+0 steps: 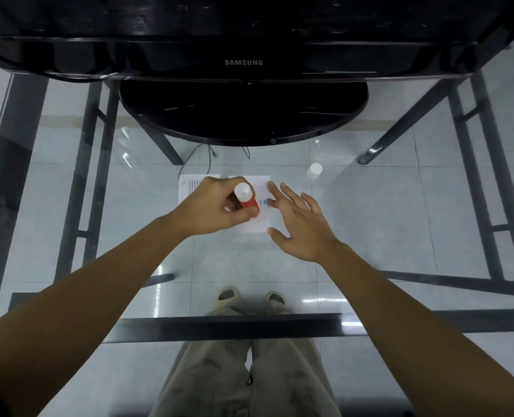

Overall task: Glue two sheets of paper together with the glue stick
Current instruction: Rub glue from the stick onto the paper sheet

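Observation:
My left hand [212,206] grips a red glue stick [247,201] with a white end, tilted above the paper. Two small white printed sheets lie side by side on the glass table: the left sheet [186,191] is mostly hidden under my left hand, the right sheet [257,224] shows beneath the glue stick. My right hand [301,219] is open with fingers spread, its fingertips resting on the right sheet's right edge. A white cap [314,170] stands apart on the glass, to the right of and beyond the sheets.
A black Samsung monitor [243,63] with a round stand [243,115] sits at the back of the glass table [400,206]. Black table frame bars run at both sides and along the near edge [225,326]. My legs and shoes show through the glass.

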`<state>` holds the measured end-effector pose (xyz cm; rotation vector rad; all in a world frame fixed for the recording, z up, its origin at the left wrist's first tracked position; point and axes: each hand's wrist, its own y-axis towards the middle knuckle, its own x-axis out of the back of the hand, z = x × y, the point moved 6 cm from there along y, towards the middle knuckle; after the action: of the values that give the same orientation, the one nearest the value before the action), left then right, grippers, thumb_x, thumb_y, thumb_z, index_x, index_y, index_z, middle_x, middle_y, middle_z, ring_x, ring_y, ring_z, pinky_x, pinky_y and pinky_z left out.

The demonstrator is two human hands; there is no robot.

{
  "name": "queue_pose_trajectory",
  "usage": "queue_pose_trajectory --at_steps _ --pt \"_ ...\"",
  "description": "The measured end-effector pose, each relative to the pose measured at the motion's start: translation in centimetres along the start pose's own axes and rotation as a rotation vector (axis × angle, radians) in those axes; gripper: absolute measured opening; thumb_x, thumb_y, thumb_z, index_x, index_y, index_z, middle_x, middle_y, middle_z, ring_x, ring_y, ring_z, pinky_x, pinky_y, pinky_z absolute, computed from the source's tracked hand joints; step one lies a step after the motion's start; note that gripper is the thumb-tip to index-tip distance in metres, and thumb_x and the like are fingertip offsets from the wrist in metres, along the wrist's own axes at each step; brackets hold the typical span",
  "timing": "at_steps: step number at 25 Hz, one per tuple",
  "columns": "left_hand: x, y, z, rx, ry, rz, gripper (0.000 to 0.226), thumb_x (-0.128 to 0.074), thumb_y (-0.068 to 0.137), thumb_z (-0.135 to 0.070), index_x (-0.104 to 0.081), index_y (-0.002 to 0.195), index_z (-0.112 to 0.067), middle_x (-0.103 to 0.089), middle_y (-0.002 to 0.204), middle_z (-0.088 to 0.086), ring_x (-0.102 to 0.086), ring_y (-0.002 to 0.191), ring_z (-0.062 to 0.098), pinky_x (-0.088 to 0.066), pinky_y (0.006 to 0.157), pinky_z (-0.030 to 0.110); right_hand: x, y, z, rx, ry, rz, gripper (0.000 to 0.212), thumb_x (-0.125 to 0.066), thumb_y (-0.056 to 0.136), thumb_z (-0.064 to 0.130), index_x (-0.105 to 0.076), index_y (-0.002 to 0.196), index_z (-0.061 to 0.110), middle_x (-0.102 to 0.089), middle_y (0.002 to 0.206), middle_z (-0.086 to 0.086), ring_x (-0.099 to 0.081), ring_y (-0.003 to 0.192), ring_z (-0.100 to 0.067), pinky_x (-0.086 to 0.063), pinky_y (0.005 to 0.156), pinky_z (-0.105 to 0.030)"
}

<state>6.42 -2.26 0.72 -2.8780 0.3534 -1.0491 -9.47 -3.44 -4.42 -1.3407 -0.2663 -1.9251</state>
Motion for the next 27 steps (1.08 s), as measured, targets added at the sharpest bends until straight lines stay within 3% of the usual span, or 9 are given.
queue_pose_trajectory --at_steps 2,7,11,14,17,19,22,25,27 --pt "-0.4 -0.1 -0.1 -0.025 0.035 0.067 0.019 -0.072 0.076 -0.026 -0.061 0.089 -0.021 -0.066 0.078 -0.011 -0.064 0.068 0.000 -0.055 0.068 0.024 0.0 0.0 0.0 -0.004 0.004 -0.002 0.063 -0.047 0.091 0.040 -0.021 0.144 0.019 -0.007 0.158 0.007 -0.002 0.145 -0.014 -0.001 0.115 -0.041" --pt "1.6 0.8 0.8 0.075 -0.012 -0.141 0.022 -0.072 0.076 -0.029 -0.061 0.093 -0.020 -0.070 0.084 -0.003 -0.066 0.073 0.009 -0.055 0.071 0.023 0.1 0.0 0.0 -0.001 0.014 -0.009 0.070 -0.047 0.091 0.040 -0.011 0.146 0.019 -0.014 0.157 0.006 -0.002 0.145 -0.013 -0.002 0.115 -0.040" --pt "-0.1 0.9 -0.4 0.008 0.039 0.039 0.022 -0.072 0.076 -0.026 -0.061 0.093 -0.018 -0.070 0.084 0.001 -0.065 0.072 0.013 -0.056 0.072 0.036 0.0 0.0 -0.1 -0.030 0.042 -0.021 0.079 -0.050 0.088 0.043 -0.003 0.147 0.018 -0.026 0.153 0.002 -0.007 0.145 -0.016 -0.003 0.116 -0.042" --pt "1.4 1.8 -0.1 0.053 0.029 -0.117 0.024 -0.071 0.078 -0.027 -0.060 0.095 -0.014 -0.070 0.085 0.004 -0.066 0.075 0.018 -0.056 0.074 0.039 0.0 -0.1 -0.2 -0.022 0.046 -0.049 0.076 -0.051 0.087 0.042 -0.008 0.145 0.016 -0.034 0.149 0.001 -0.009 0.144 -0.015 -0.006 0.117 -0.041" --pt "0.6 2.2 -0.5 0.026 0.039 -0.018 0.024 -0.071 0.077 -0.027 -0.061 0.094 -0.014 -0.070 0.084 0.005 -0.066 0.075 0.018 -0.055 0.074 0.040 -0.1 0.0 -0.3 -0.002 0.025 -0.077 0.071 -0.052 0.087 0.042 -0.017 0.142 0.014 -0.037 0.148 0.001 -0.013 0.144 -0.015 -0.007 0.116 -0.041" --pt "-0.1 2.3 -0.8 0.008 0.077 0.027 0.025 -0.071 0.077 -0.027 -0.061 0.094 -0.012 -0.070 0.082 0.004 -0.064 0.073 0.017 -0.055 0.072 0.039 -0.1 0.0 -0.3 0.009 0.018 -0.092 0.068 -0.052 0.086 0.042 -0.022 0.140 0.013 -0.036 0.149 0.000 -0.014 0.144 -0.016 -0.008 0.115 -0.041" --pt "0.8 2.8 -0.7 0.031 0.050 -0.111 0.025 -0.070 0.079 -0.029 -0.060 0.095 -0.013 -0.070 0.086 0.004 -0.064 0.075 0.017 -0.054 0.072 0.030 -0.3 0.0 -0.4 -0.007 0.046 -0.091 0.074 -0.053 0.086 0.041 -0.015 0.144 0.015 -0.044 0.142 0.000 -0.015 0.144 -0.016 -0.007 0.115 -0.040" --pt "0.2 3.0 -0.9 0.024 0.043 -0.034 0.024 -0.070 0.078 -0.029 -0.060 0.094 -0.015 -0.069 0.082 0.002 -0.064 0.074 0.015 -0.053 0.070 0.027 -0.2 0.0 -0.3 0.012 0.014 -0.104 0.065 -0.052 0.086 0.041 -0.024 0.138 0.012 -0.037 0.148 0.000 -0.014 0.144 -0.016 -0.009 0.116 -0.042" --pt "0.1 2.9 -0.8 0.020 0.072 -0.069 0.022 -0.070 0.078 -0.030 -0.060 0.092 -0.015 -0.069 0.079 0.001 -0.063 0.070 0.010 -0.051 0.067 0.021 -0.1 -0.1 -0.3 0.005 0.023 -0.098 0.068 -0.052 0.086 0.040 -0.021 0.140 0.012 -0.040 0.145 -0.001 -0.014 0.144 -0.015 -0.009 0.116 -0.041"
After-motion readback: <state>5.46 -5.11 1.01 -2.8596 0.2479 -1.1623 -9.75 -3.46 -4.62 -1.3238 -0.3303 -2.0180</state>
